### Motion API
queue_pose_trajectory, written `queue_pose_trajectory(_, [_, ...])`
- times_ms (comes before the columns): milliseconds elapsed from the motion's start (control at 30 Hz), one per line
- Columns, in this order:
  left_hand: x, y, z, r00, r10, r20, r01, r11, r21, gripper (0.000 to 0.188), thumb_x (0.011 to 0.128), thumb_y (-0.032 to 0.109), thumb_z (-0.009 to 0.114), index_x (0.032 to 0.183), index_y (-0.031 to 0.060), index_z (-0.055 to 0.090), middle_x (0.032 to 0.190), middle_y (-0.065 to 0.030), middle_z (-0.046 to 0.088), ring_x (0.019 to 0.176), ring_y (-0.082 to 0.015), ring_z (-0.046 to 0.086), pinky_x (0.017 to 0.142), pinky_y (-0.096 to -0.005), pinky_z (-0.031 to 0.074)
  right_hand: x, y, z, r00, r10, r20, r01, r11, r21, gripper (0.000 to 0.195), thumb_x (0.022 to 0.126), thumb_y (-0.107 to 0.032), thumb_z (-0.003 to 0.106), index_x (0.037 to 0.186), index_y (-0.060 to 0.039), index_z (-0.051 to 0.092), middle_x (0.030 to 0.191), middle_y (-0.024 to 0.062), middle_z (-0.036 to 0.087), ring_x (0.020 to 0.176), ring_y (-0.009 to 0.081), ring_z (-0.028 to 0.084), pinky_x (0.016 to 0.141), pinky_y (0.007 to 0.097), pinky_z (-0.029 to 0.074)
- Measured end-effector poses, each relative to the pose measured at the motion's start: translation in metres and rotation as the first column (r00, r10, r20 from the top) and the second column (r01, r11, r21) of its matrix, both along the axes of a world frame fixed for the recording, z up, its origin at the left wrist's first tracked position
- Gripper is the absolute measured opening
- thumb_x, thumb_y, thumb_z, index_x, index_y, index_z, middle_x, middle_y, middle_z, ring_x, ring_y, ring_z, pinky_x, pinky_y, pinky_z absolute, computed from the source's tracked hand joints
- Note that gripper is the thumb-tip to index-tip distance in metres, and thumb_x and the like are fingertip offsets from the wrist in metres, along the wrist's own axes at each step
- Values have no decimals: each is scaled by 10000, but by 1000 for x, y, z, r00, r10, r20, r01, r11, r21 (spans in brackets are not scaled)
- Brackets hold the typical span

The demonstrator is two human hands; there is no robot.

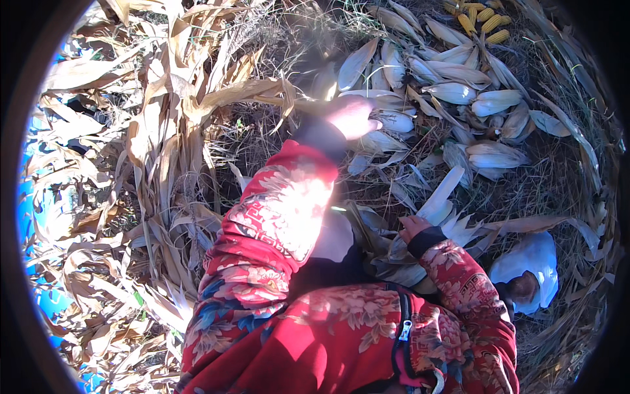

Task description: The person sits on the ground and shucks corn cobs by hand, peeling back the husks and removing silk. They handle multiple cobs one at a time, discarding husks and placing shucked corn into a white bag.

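My left hand (352,118) reaches out over a heap of corn ears in dry husks (450,93). Strong glare washes it out. Its fingertips are at a husked ear (396,122), but whether they grip it is unclear. Closer to my body is my right hand (413,227), beside pale, peeled-back husk leaves (443,194). Its fingers are partly hidden, and I cannot see whether they hold anything. Both arms wear red flowered sleeves with dark cuffs.
Several bare yellow corn cobs (485,19) lie at the far right. Dry corn stalks and leaves (172,133) stand and lie thickly on the left. A white plastic bag (529,261) is by my right elbow. Dry grass (556,187) covers the ground.
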State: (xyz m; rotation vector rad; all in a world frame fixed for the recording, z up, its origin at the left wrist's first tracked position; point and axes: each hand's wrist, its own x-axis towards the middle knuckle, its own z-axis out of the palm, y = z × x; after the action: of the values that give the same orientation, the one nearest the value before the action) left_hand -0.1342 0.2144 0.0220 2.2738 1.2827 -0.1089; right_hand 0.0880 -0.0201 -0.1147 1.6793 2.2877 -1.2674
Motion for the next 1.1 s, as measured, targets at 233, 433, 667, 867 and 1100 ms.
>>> queue_pose_trajectory(233, [-72,50,-87,927,44,-371,5,992,128,714,725,482,664,1283,87,457,1219,-153,516,1198,-330,432,976,-424,362,30,21,82,943,-156,-295,181,982,60,309,841,-170,575,1126,-54,544,964,160,600,869,345,595,760,384,490])
queue_pose_trajectory(433, [-144,-8,-164,970,-92,-223,42,974,-222,262,824,340,587,947,118,651,1023,-124,584,973,-292,569,822,-394,453,48,22,11,988,-82,-129,79,997,-27,330,830,-211,583,1116,-51,546,964,161,597,922,334,576,799,390,469])
queue_pose_trajectory(667, [-162,-42,-158,851,467,239,-343,840,-421,251,793,144,690,1006,15,661,1263,-142,486,1188,-263,471,958,-355,422,47,46,-4,990,-102,-102,88,988,-126,325,817,-203,586,1103,-53,550,976,161,596,923,339,572,802,395,468])
queue_pose_trajectory(867, [-157,69,-160,478,774,415,-532,631,-565,347,827,191,647,1118,9,593,1012,-52,647,867,-103,595,755,-233,474,49,61,-17,985,-146,-90,125,971,-206,332,814,-197,589,1114,-55,570,1020,165,601,953,329,576,837,382,467])
queue_pose_trajectory(1100, [-137,151,-281,698,708,-103,-716,691,-99,884,648,446,756,1300,-6,366,1147,-211,555,1023,-302,570,892,-354,450,61,71,-36,971,-212,-109,185,960,-212,319,824,-215,577,1111,-76,565,995,164,600,948,339,574,832,398,463])
